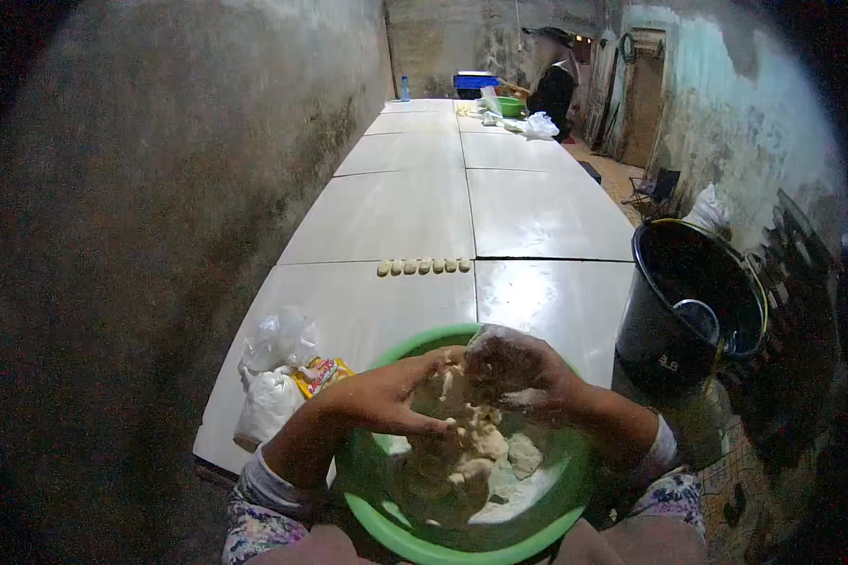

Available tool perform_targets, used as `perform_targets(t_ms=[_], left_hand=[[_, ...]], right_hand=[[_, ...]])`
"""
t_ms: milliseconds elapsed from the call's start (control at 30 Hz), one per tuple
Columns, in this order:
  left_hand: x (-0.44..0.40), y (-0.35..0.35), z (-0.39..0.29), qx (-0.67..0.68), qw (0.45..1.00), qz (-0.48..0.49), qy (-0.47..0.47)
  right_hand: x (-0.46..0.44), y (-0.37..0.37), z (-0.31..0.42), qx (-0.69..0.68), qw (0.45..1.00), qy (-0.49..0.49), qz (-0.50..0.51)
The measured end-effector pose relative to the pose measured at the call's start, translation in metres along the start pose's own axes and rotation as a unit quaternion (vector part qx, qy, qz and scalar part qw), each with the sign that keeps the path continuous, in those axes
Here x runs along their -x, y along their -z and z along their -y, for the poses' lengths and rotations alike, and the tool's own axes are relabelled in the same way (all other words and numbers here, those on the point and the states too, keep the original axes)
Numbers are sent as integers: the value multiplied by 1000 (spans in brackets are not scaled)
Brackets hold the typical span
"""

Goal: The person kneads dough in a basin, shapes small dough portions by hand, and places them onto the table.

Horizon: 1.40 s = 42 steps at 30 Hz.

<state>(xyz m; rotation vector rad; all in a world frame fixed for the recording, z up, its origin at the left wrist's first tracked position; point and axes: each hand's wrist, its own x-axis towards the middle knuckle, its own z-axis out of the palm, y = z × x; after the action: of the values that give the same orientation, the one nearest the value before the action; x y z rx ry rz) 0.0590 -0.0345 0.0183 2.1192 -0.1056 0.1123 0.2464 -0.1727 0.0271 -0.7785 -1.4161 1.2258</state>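
Observation:
A green basin point(349, 490) sits in front of me at the near end of the table. In it lie sticky pale dough point(481, 438) and loose white flour point(513, 504). Over the basin's left half is my left hand point(410, 391), its thumb and fingers apart, with bits of dough clinging to them. My right hand point(518, 367), coated with flour and dough, is above the far right part of the basin. Its fingers reach toward the left hand, and the thumb stands apart. Both hands are close together, with scraps of dough between and below them.
Several small dough pieces point(424, 267) form a row on the white tiled table point(386, 212). Left of the basin are a bag of white powder point(269, 405) and a yellow packet point(322, 375). A black bucket point(664, 330) stands right. A person point(553, 85) is at the far end.

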Motion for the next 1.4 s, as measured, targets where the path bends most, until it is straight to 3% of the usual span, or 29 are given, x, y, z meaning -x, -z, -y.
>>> perform_targets(t_ms=[67, 200, 267, 433, 467, 567, 600, 667, 733, 800, 867, 933, 1000, 1033, 1133, 1233, 1300, 1333, 1400], left_hand=[[1, -4, -1, 105, 994, -29, 24], [-1, 1, -1, 75, 995, 42, 59], [1, -2, -9, 104, 993, 19, 43], [3, 2, 1, 229, 966, 61, 104], [3, 3, 1, 229, 966, 60, 104], [6, 7, 12, 211, 970, 75, 90], [4, 9, 19, 140, 979, 116, 93], [4, 10, 29, 68, 981, 158, 94], [0, 6, 18, 25, 989, 102, 100], [2, 6, 7, 41, 990, 101, 90], [3, 5, 7, 82, 988, 77, 107], [1, 6, 11, 68, 993, 84, 57], [0, 6, 15, 35, 994, 60, 88], [1, 6, 13, 34, 994, 60, 88], [4, 9, 4, 36, 994, 62, 81], [1, 5, 9, 109, 989, 87, 53], [-1, 0, 23, 224, 974, -2, 39], [0, 2, 23, 224, 974, -2, 39], [1, 8, 18, 0, 998, 48, 50]], right_hand=[[1, 2, -2, -51, 999, -11, 13], [-1, 6, -5, 31, 1000, 1, 1], [-4, 8, -7, 98, 989, 107, 21], [2, -6, -9, 41, 982, 134, -130], [2, -6, -6, 41, 982, 135, -130], [-1, 1, 1, 223, 928, 221, -202], [-1, 3, 5, 155, 931, 225, -243], [-2, 4, 13, 98, 953, 163, -237], [-7, -1, 13, 112, 971, 125, -168], [-7, 0, 11, 110, 980, 77, -149], [-6, -2, 12, 88, 993, 38, -64], [-9, -1, 9, 112, 991, 44, -52], [-9, 1, 14, 271, 959, 84, 11], [-11, -1, 14, 321, 934, 152, 30], [-10, -10, 4, 429, 898, 76, 66], [-9, -7, -1, 445, 892, 67, 54], [-9, -6, -2, 463, 877, 122, 40], [-10, -7, -3, 464, 877, 123, 40], [-9, -8, -6, 336, 937, 92, 23]])
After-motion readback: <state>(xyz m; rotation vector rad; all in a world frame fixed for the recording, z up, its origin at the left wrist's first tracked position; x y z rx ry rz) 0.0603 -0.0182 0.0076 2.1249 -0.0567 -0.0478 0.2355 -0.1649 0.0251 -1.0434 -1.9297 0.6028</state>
